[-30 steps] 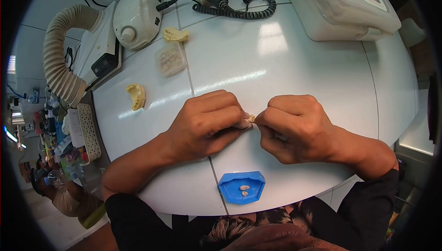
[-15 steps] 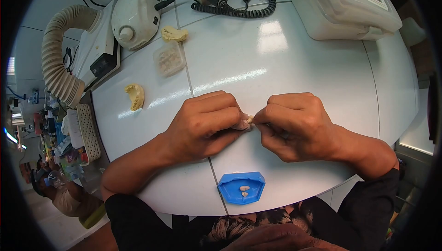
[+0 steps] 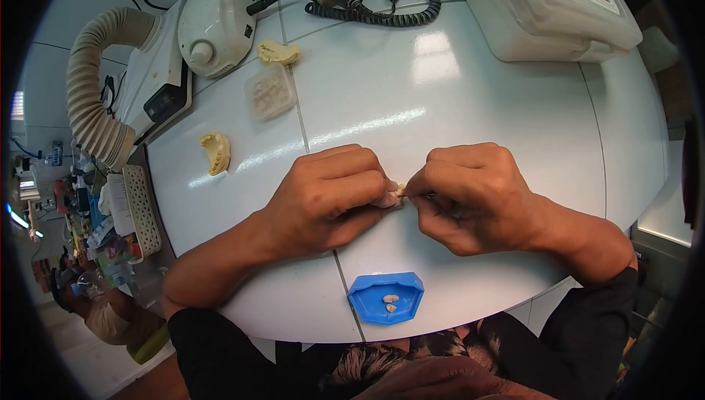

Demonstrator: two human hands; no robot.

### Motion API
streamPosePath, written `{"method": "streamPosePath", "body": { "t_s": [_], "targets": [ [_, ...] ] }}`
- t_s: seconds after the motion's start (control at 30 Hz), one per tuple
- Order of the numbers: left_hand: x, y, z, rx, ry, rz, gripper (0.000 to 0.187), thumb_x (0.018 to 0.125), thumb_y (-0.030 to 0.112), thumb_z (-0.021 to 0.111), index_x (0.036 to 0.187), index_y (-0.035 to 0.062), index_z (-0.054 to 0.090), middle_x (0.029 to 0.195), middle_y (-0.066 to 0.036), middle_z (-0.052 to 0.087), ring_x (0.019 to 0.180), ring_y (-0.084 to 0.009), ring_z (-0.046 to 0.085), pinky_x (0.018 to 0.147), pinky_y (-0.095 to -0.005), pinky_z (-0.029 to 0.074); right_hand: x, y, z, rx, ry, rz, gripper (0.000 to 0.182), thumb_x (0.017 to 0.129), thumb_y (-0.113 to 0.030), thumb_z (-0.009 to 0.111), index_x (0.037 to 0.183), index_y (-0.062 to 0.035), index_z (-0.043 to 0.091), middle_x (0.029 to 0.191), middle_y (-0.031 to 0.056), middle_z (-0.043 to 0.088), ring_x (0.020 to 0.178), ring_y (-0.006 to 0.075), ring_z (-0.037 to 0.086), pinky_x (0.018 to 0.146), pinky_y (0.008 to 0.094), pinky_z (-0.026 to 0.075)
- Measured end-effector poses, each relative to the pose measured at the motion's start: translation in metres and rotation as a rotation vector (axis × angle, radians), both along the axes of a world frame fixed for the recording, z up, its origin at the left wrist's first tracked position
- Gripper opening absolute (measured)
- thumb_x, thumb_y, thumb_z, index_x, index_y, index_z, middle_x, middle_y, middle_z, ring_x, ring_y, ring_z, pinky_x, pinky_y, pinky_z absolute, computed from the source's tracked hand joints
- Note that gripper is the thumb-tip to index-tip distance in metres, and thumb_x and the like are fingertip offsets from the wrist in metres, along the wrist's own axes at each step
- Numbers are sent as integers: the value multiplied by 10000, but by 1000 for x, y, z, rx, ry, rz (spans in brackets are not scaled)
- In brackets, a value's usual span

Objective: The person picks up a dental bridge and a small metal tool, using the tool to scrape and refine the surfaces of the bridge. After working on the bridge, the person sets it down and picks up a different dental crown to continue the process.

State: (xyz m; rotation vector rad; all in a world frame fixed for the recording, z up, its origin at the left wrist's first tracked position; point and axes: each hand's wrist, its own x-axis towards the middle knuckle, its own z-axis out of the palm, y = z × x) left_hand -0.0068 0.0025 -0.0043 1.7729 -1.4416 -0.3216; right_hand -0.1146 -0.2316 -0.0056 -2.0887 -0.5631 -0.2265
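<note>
White table (image 3: 514, 121), two casts (image 3: 219, 153), left fingers (image 3: 356, 188) around one piece (image 3: 399, 190), right fingers' (image 3: 433, 178) grip unclear

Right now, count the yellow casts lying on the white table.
2 yellow casts: one lies beyond and to the left of the left hand; the other lies just beyond the clear container. Others may be hidden.

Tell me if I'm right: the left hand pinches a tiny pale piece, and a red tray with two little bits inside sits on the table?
Almost! The tray is blue, not red, as the head view shows. It does sit on the table with two little bits inside, and the left hand pinches a tiny pale piece.
</note>
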Motion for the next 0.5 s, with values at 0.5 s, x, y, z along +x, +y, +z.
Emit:
{"method": "streamPosePath", "body": {
  "t_s": [0.5],
  "targets": [
    [3,1,-3,-21,127,17,176,813,-77,819,928,-12,702,988,-115,777,869,-258,763,710,-341,615,2,-2,5,70,-27,-95,99,764,29,729,829,-21,673,681,75,626,546,206,634,507,347,488]
  ]
}}
